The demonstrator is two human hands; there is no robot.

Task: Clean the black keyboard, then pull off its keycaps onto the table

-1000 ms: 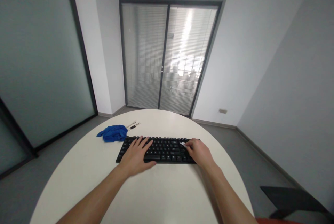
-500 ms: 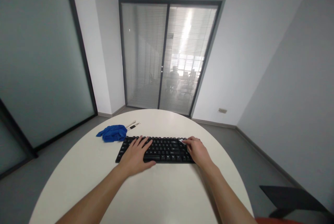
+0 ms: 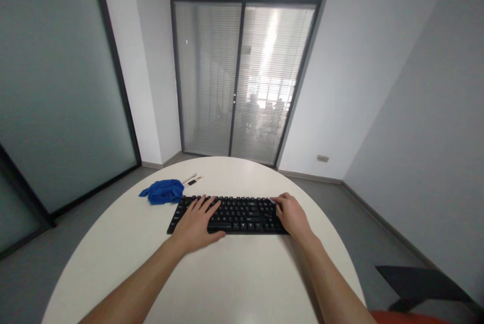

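A black keyboard (image 3: 242,215) lies flat on the round white table (image 3: 242,278). My left hand (image 3: 195,224) rests on its left part, fingers spread and palm down, holding nothing. Over the keyboard's right end, my right hand (image 3: 290,214) is closed in a pinch. A small white piece (image 3: 273,200), perhaps tissue, shows at its fingertips against the top key rows; most of it is covered by the fingers. Right beside the keyboard's far left corner sits a crumpled blue cloth (image 3: 163,192).
Behind the cloth lie a thin pale stick (image 3: 189,179) and a slim tool with a black middle (image 3: 194,181). A black and red chair (image 3: 423,283) stands at the lower right. Beyond the table is a glass door (image 3: 242,82) with blinds.
My right hand has slid right and slightly away from me along the keyboard with the white piece, baring more keys. My left hand stays in place.
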